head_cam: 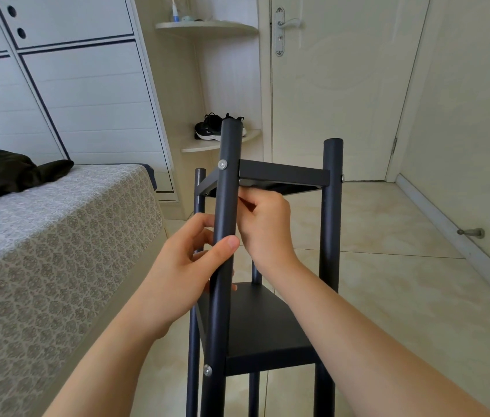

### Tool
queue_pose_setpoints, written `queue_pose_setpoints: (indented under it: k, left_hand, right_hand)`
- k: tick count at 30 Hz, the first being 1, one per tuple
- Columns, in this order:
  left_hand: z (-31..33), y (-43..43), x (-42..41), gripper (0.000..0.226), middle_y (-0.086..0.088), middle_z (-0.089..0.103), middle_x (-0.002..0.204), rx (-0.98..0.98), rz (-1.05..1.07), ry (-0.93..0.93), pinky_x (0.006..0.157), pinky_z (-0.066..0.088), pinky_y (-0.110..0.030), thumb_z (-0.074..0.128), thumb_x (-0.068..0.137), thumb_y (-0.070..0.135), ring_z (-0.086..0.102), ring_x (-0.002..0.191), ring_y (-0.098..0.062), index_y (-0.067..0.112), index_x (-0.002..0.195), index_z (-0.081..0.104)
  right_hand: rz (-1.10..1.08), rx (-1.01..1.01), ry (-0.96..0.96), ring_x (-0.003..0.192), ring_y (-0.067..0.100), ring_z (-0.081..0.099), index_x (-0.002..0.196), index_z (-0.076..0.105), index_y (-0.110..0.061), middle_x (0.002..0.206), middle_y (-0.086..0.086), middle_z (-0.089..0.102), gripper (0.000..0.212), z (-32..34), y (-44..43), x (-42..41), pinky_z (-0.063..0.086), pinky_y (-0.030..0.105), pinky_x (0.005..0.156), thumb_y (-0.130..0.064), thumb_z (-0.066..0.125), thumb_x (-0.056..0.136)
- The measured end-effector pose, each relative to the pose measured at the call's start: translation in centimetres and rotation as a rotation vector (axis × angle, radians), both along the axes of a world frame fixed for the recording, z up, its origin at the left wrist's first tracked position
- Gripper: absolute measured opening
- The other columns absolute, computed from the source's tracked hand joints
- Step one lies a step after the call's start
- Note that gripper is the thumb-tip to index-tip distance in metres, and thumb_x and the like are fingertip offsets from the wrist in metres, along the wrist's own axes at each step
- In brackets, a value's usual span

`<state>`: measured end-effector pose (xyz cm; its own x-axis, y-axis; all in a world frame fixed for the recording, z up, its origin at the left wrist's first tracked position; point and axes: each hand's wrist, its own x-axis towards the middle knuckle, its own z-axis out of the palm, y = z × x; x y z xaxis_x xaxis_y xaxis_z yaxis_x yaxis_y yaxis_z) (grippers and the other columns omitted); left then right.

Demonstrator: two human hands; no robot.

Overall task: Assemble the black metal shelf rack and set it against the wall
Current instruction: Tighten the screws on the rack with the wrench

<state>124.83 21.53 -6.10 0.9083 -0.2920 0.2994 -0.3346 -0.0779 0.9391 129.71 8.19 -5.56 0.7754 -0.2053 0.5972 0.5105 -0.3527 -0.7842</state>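
The black metal shelf rack [282, 176] stands upright on the tiled floor in front of me, with round posts and two flat shelves joined by silver bolts. My left hand [195, 260] grips the near left post [227, 206], thumb across its front. My right hand [264, 221] reaches just under the upper shelf beside that post, its fingers curled and pinching something small and dark that I cannot make out. The lower shelf [267, 326] shows between my forearms. A silver bolt head [222, 164] sits on the post at the upper shelf's corner.
A bed [57, 236] with a patterned cover lies close on the left, dark clothing [5, 173] on it. A corner shelf unit with black shoes [213, 127] stands behind the rack. A closed door [343, 85] is beyond, a wall [478, 115] with a doorstop [472, 233] at right.
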Motion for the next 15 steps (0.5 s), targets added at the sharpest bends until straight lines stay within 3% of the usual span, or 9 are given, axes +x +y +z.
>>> queue_pose_setpoints:
  k: [4, 8, 11, 15]
  left_hand:
    - [-0.1, 0.1, 0.1, 0.027, 0.004, 0.063, 0.078, 0.002, 0.001, -0.004, 0.063, 0.063, -0.041, 0.068, 0.077, 0.047, 0.067, 0.071, -0.02, 0.032, 0.099, 0.066]
    - [-0.3, 0.1, 0.3, 0.027, 0.004, 0.063, 0.079, 0.016, 0.013, -0.017, 0.065, 0.063, -0.043, 0.068, 0.077, 0.049, 0.067, 0.071, -0.02, 0.034, 0.099, 0.067]
    - [-0.4, 0.1, 0.4, 0.024, 0.006, 0.063, 0.078, 0.011, 0.027, -0.012, 0.064, 0.063, -0.042, 0.069, 0.079, 0.047, 0.068, 0.071, -0.02, 0.034, 0.098, 0.066]
    - [-0.4, 0.0, 0.6, 0.03, 0.008, 0.066, 0.079, 0.005, 0.079, -0.002, 0.062, 0.063, -0.037, 0.069, 0.076, 0.049, 0.071, 0.071, -0.018, 0.031, 0.1, 0.066]
  right_hand:
    - [-0.015, 0.014, 0.009, 0.073, 0.02, 0.066, 0.081, 0.071, -0.004, 0.073, 0.007, 0.069, 0.021, -0.3, 0.2, 0.1, 0.056, 0.043, 0.073, -0.014, 0.061, 0.096]
    - [-0.019, 0.008, -0.002, 0.062, 0.008, 0.059, 0.079, 0.072, -0.008, 0.067, 0.001, 0.066, 0.022, -0.3, -0.3, -0.3, 0.047, 0.02, 0.062, -0.015, 0.059, 0.096]
    - [-0.011, -0.053, 0.024, 0.06, 0.01, 0.056, 0.08, 0.07, -0.009, 0.063, -0.001, 0.061, 0.023, -0.7, -1.0, -0.9, 0.045, 0.021, 0.058, -0.017, 0.058, 0.098]
    - [0.012, -0.123, 0.11, 0.057, 0.003, 0.051, 0.087, 0.072, -0.011, 0.058, -0.011, 0.051, 0.02, -0.6, -3.0, -2.1, 0.039, 0.012, 0.056, -0.016, 0.056, 0.098]
